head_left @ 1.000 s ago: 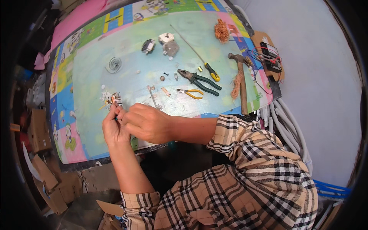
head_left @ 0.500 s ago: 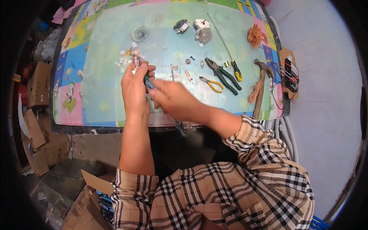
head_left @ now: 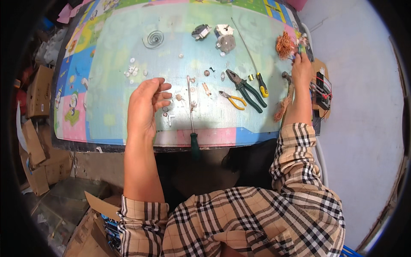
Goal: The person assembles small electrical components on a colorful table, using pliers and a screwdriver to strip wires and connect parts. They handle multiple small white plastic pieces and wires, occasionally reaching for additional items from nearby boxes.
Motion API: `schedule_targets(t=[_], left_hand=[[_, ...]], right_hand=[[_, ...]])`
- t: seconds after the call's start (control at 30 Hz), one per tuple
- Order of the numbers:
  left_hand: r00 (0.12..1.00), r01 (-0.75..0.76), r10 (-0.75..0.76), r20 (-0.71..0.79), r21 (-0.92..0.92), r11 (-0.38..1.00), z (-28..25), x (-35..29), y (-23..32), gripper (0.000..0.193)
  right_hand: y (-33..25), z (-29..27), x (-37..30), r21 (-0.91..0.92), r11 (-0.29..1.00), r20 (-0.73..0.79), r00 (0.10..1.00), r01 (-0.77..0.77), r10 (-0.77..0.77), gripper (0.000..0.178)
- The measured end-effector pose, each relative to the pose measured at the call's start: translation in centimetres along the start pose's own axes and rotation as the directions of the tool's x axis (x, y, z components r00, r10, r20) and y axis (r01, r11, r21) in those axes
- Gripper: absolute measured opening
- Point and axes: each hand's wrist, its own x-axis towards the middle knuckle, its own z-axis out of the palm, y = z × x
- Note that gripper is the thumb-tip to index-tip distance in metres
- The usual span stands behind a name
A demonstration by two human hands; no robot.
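My right hand (head_left: 302,66) reaches to the table's far right edge. Its fingers are closed on a bundle of coloured wires (head_left: 302,41) with pale ends, beside a tangle of bare copper wire (head_left: 283,46). My left hand (head_left: 145,100) hovers above the near left of the table, fingers apart and nothing in it. Small white plastic parts (head_left: 132,71) lie beyond the left hand. To its right lies a long screwdriver with a green handle (head_left: 195,144) jutting over the near edge. Small loose metal parts (head_left: 206,88) are scattered around the screwdriver.
Green-handled pliers (head_left: 252,94), yellow-handled cutters (head_left: 236,101) and a yellow-and-black screwdriver (head_left: 262,87) lie right of centre. A hammer (head_left: 287,77) is partly behind my right arm. Farther back are a spiral spring (head_left: 153,40) and small motor units (head_left: 226,43). A black meter (head_left: 324,94) with leads sits right.
My right hand has moved from beside the left hand to the far right, with the wires. My left hand has let go and opened. The green-handled screwdriver now lies on the table.
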Motion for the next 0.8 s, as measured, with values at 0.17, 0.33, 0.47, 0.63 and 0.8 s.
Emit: schedule_targets(t=[0.17, 0.33, 0.47, 0.63, 0.8], left_hand=[[0.999, -0.039, 0.039, -0.014, -0.032, 0.999, -0.5, 0.2, 0.0, 0.033], [0.994, -0.083, 0.076, -0.073, -0.103, 0.991, -1.3, 0.7, 0.3, 0.033], [0.986, -0.114, 0.094, -0.140, -0.139, 0.984, -2.6, 0.7, 0.5, 0.032], [0.979, -0.135, 0.106, -0.173, -0.164, 0.977, -3.0, 0.8, 0.6, 0.030], [0.980, -0.136, 0.106, -0.171, -0.179, 0.974, -2.8, 0.6, 1.0, 0.030]], right_hand=[[5.2, 1.5, 0.1, -0.299, 0.953, -0.105, 0.994, -0.041, 0.010, 0.052], [1.5, 1.3, -0.2, -0.161, 0.972, 0.002, 0.985, 0.170, -0.172, 0.039], [-5.4, 1.3, -3.1, 0.266, 0.954, 0.361, 0.903, 0.141, -0.234, 0.028], [-8.8, 3.7, -7.1, 0.139, 0.957, 0.709, 0.649, 0.254, -0.275, 0.033], [-8.7, 6.5, -9.0, -0.063, 0.919, 0.607, 0.746, 0.389, -0.274, 0.040]])
